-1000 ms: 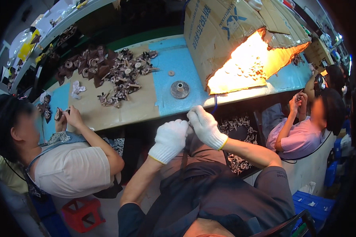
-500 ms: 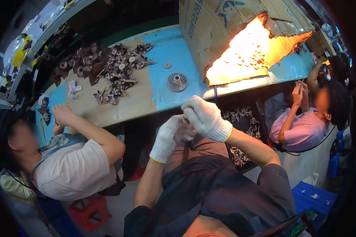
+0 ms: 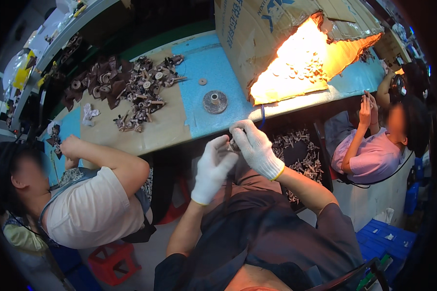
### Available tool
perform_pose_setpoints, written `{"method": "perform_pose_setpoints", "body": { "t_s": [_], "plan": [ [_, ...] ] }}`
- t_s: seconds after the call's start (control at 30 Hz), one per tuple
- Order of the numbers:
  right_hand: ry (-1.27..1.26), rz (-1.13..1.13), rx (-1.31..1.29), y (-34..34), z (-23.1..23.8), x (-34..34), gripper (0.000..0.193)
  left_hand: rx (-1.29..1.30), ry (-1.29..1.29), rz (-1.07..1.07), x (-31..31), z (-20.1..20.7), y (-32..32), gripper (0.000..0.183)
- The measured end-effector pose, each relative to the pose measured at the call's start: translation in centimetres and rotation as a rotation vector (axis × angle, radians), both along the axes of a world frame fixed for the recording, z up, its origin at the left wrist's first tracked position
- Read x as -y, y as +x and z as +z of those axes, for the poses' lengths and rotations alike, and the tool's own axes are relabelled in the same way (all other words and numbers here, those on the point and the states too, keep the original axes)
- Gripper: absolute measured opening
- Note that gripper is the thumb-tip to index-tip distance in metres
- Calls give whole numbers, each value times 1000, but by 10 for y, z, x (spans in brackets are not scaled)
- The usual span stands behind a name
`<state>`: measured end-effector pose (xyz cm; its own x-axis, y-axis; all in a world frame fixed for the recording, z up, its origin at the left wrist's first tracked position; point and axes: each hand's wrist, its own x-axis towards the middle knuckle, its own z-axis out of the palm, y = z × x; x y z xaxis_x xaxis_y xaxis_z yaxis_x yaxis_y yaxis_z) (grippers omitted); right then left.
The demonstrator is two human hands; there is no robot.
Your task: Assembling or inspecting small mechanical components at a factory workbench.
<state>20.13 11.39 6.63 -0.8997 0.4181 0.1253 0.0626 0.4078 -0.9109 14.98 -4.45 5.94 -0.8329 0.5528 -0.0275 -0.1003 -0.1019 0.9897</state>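
Both my hands wear white knitted gloves and meet in front of my lap, just off the table's near edge. Between the fingertips is a small brownish part (image 3: 234, 144), mostly hidden by the gloves. My right hand (image 3: 255, 149) is closed round it from above and the right. From the left, my left hand (image 3: 211, 169) has its curled fingers and thumb against the same part. Beyond them on the blue mat (image 3: 194, 109) stand a round grey metal base (image 3: 215, 102) with a short upright tube and a small pale disc (image 3: 202, 81).
Heaps of small brown parts (image 3: 148, 89) and dark brown pieces (image 3: 102, 77) lie on the table. A cardboard box (image 3: 243, 58) with a brightly lit opening stands ahead right. Below the edge sits a dark tray of parts (image 3: 303, 172). Co-workers sit left (image 3: 94, 208) and right (image 3: 369, 150).
My left hand has turned and its fingers have opened a little round the part. My right hand has shifted slightly right. The left co-worker's arms have moved a little.
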Motion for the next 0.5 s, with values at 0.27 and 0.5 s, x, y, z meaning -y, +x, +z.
{"method": "perform_pose_setpoints", "body": {
  "t_s": [0.27, 0.5],
  "plan": [
    [141, 88, -163, 5, 1, -1, 18, 41, -109, -154, 5, 3, -11, 28],
    [-622, -66, 149, -2, -3, 8, 43, -388, -365, 155, 4, 9, -40, 31]
  ]
}}
